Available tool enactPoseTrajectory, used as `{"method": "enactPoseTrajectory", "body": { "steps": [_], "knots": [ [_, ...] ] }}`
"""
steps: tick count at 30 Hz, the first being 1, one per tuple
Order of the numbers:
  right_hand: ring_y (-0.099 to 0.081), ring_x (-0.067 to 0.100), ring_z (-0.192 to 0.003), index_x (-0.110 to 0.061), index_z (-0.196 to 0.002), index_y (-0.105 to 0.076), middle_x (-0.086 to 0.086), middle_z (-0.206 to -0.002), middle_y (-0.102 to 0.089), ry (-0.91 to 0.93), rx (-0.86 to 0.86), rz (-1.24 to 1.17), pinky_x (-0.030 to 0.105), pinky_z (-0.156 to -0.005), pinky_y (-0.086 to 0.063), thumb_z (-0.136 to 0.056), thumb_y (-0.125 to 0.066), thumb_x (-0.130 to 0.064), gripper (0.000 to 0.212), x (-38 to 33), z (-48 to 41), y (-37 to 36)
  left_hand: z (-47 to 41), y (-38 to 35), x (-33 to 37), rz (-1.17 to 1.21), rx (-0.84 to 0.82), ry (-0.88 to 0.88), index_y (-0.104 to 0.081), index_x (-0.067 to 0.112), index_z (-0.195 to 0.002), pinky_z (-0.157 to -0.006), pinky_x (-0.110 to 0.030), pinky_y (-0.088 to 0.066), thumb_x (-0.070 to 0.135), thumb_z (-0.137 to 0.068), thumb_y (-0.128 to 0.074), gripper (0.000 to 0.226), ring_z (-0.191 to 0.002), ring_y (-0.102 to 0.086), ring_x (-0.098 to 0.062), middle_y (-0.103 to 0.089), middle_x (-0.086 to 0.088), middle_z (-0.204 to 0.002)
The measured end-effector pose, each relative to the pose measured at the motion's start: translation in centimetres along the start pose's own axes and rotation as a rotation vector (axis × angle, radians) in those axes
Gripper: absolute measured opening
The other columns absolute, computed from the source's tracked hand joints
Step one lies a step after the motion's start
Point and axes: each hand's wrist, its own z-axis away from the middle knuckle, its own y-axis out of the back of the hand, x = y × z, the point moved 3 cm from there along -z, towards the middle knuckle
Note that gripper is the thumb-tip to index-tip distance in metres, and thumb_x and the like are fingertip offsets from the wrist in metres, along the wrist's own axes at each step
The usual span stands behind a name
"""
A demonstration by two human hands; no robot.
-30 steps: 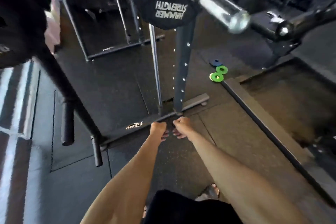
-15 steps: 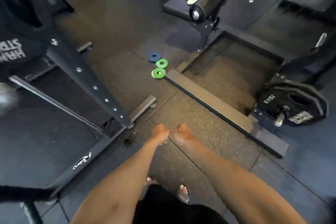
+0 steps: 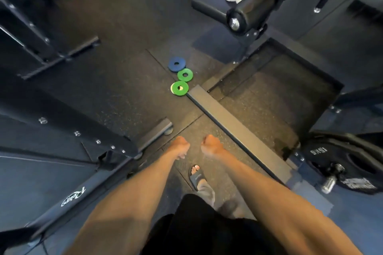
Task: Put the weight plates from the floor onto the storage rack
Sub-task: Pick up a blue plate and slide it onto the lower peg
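standing over the small weight plates, both fists empty

my left hand (image 3: 182,147) and right hand (image 3: 211,146) are curled tight, side by side, gripping nothing. ahead on the floor (image 3: 128,93) a blue plate (image 3: 176,64), a green plate (image 3: 185,74) and a second green plate (image 3: 179,88) lie flat in a close row. the black rack (image 3: 68,128) stands on my left.

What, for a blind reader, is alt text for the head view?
The person's left hand and right hand are curled, empty; ahead on the dark rubber floor lie a small round blue weight plate and two green ones.
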Motion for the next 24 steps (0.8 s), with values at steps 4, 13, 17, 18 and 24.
{"method": "enactPoseTrajectory", "body": {
  "steps": [4, 13, 17, 18, 24],
  "knots": [
    [-0.064, 0.034, -0.111, 0.000, -0.107, -0.065, 0.020, -0.113, -0.068, 0.060, -0.010, 0.044, 0.037, -0.082, -0.050, -0.101, -0.043, -0.021, 0.031, -4.3, -5.5, 4.8, -4.1, 4.7, 4.7, 0.053, 0.036, 0.000, -0.059, 0.003, -0.116, -0.054, -0.024, -0.045, 0.022, -0.102, -0.042, 0.030, -0.097, -0.072, -0.031, -0.071, -0.017, -0.109],
    [-0.066, 0.036, -0.108, -0.008, -0.101, -0.064, 0.021, -0.114, -0.069, 0.128, -0.133, 0.148, 0.041, -0.085, -0.053, -0.089, -0.051, -0.031, 0.028, -13.5, -21.9, 10.4, -15.6, 14.9, 12.4, 0.123, 0.074, 0.040, -0.064, -0.004, -0.108, -0.051, -0.026, -0.048, 0.013, -0.096, -0.044, 0.029, -0.089, -0.073, -0.036, -0.073, -0.022, -0.099],
    [-0.065, 0.037, -0.112, -0.002, -0.111, -0.061, 0.024, -0.118, -0.067, 0.158, -0.163, 0.157, 0.042, -0.090, -0.053, -0.094, -0.051, -0.022, 0.028, -19.0, -28.3, 14.2, -22.0, 20.4, 16.5, 0.121, 0.095, 0.060, -0.065, 0.001, -0.094, -0.055, -0.029, -0.052, 0.012, -0.093, -0.046, 0.023, -0.087, -0.073, -0.036, -0.073, -0.023, -0.096],
    [-0.063, 0.037, -0.114, -0.003, -0.112, -0.060, 0.024, -0.120, -0.066, 0.166, -0.172, 0.167, 0.042, -0.093, -0.053, -0.095, -0.051, -0.021, 0.026, -20.2, -30.1, 15.0, -23.7, 21.6, 17.2, 0.126, 0.106, 0.069, -0.066, 0.000, -0.094, -0.061, -0.032, -0.056, 0.013, -0.092, -0.046, 0.024, -0.086, -0.073, -0.036, -0.073, -0.023, -0.095],
    [-0.060, 0.038, -0.118, 0.003, -0.122, -0.059, 0.025, -0.126, -0.063, 0.158, -0.254, 0.306, 0.037, -0.091, -0.051, -0.094, -0.052, -0.015, 0.034, -24.2, -41.1, 17.0, -34.2, 26.5, 20.4, 0.137, 0.151, 0.127, -0.062, 0.001, -0.110, -0.085, -0.042, -0.058, 0.014, -0.090, -0.043, 0.031, -0.091, -0.072, -0.032, -0.073, -0.019, -0.096]
  ]
}}
